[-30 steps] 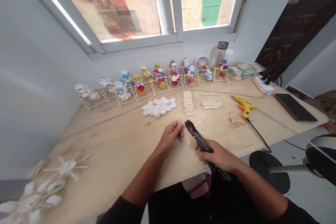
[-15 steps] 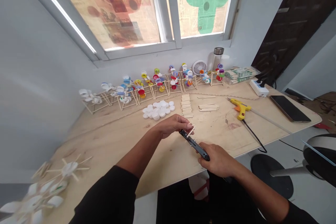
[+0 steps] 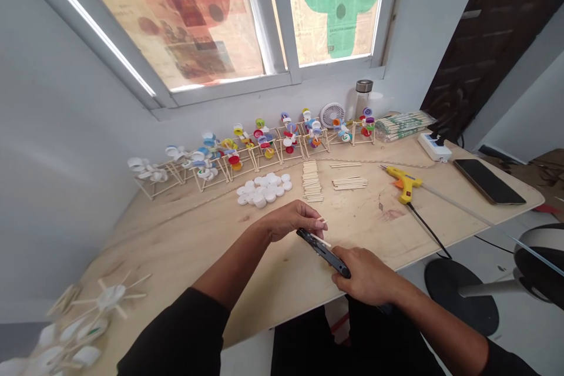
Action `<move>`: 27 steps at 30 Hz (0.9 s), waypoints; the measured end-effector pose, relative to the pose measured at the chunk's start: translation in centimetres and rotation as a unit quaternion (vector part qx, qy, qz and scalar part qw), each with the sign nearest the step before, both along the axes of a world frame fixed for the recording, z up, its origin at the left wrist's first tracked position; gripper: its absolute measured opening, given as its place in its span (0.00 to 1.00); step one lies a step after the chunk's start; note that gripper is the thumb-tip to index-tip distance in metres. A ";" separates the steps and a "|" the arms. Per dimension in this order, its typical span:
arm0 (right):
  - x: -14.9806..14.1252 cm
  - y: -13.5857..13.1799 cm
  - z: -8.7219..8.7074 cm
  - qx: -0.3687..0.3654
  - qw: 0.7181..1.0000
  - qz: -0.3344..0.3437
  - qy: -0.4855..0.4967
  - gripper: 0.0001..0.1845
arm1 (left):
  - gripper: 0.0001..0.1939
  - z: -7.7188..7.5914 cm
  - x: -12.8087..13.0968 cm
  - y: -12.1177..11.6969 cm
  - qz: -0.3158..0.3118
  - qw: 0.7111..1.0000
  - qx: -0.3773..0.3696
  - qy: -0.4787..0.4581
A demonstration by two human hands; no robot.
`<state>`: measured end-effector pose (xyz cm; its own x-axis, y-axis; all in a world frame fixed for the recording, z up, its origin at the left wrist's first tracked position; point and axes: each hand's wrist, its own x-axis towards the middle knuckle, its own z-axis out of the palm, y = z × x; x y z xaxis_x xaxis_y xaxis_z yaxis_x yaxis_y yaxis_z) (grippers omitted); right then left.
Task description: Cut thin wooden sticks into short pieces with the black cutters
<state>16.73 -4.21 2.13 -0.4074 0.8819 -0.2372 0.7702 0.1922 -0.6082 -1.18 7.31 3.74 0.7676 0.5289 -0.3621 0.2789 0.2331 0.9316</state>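
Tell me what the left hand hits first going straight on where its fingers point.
The left hand would probably meet the black cord of the yellow hot glue gun; depth is unclear.

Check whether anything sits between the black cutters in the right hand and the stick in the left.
Nothing visible does: the cutters in the right hand lie just below the left hand, whose fingers pinch the small wooden stick. A second pale stick touches the cutters' upper edge.

A plywood table [image 3: 176, 258] holds white bottle caps [image 3: 263, 190], craft sticks [image 3: 311, 181], a glue gun [image 3: 403, 183], a phone [image 3: 489, 181].
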 end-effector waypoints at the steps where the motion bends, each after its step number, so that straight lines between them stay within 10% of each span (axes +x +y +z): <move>1: 0.0 0.1 0.0 0.000 1.000 0.000 -0.001 0.08 | 0.11 -0.2 0.0 0.1 0.000 1.000 -0.001 0.001; 13: 0.7 0.4 0.7 -0.037 0.998 0.045 0.032 0.04 | 0.15 -3.9 0.2 1.2 0.062 0.968 0.215 0.114; 21: 3.0 -1.1 1.4 -0.075 0.987 -0.036 0.140 0.06 | 0.08 -5.0 1.6 -3.1 0.087 0.935 0.314 0.137; 27: 4.4 -1.6 -0.3 -0.071 0.963 -0.157 0.205 0.11 | 0.09 -5.7 3.2 -7.6 0.073 0.840 0.464 0.271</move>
